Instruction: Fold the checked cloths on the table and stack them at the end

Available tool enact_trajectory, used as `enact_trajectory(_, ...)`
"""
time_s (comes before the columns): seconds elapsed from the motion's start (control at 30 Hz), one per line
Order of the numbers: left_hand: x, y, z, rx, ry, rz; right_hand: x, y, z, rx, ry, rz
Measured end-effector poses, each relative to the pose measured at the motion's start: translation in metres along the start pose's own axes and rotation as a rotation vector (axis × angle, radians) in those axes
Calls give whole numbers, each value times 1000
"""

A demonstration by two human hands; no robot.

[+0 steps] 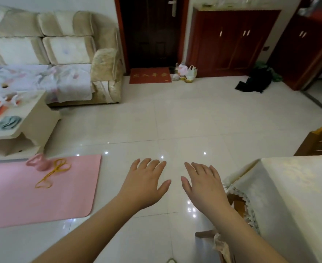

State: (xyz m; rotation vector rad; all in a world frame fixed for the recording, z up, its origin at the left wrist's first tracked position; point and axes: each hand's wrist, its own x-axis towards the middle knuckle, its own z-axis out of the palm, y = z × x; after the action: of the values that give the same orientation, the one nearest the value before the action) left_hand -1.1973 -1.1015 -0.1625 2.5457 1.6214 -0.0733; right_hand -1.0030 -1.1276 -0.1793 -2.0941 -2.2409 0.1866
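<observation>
Two bare arms are stretched out low in the picture, over the shiny floor (175,114). At about 6 o'clock the left hand (146,184) is held palm down with its fingers straight and spread, and nothing is held in it. Just beside it, toward 5 o'clock, the right hand (203,185) is held the same way, flat and spread, with nothing in it. The two thumbs are near each other but apart.

At 4 o'clock a table (298,202) is seen, covered by a cream tablecloth (259,190) with a lacy edge. No checked cloths can be seen on the part of the table that shows.

At 8 o'clock a pink mat (32,202) is laid on the floor. On it a small pink weight (39,161) and a yellow band (51,172) are found, touching each other. At 10 o'clock a cream sofa (61,54) is placed, with a low white table (23,128) in front of it. At 12 o'clock a dark door (152,31) is seen, with a red doormat (149,75) below it.
</observation>
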Motion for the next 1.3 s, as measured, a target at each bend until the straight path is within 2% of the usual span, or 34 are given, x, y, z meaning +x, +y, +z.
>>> enact_trajectory(0.1, 40, -5, -8, -4, 8, 33, 29, 9, -1, -1, 6, 35)
enact_trajectory(0.3, 126, -30, -13, -5, 22, 130, 99, 18, -3, -23, 120, 174)
enact_trajectory(0.73, 309, -103, -49, -1, 6, 359, 254, 24, -23, -88, 203, 394)
enact_trajectory(0.97, 393, -70, -55, 11, 3, 526, 288, 74, -21, -149, 214, 544)
enact_trajectory(1.3, 529, 44, -50, 40, -44, 626, 341, 211, -28, -81, 144, 715)
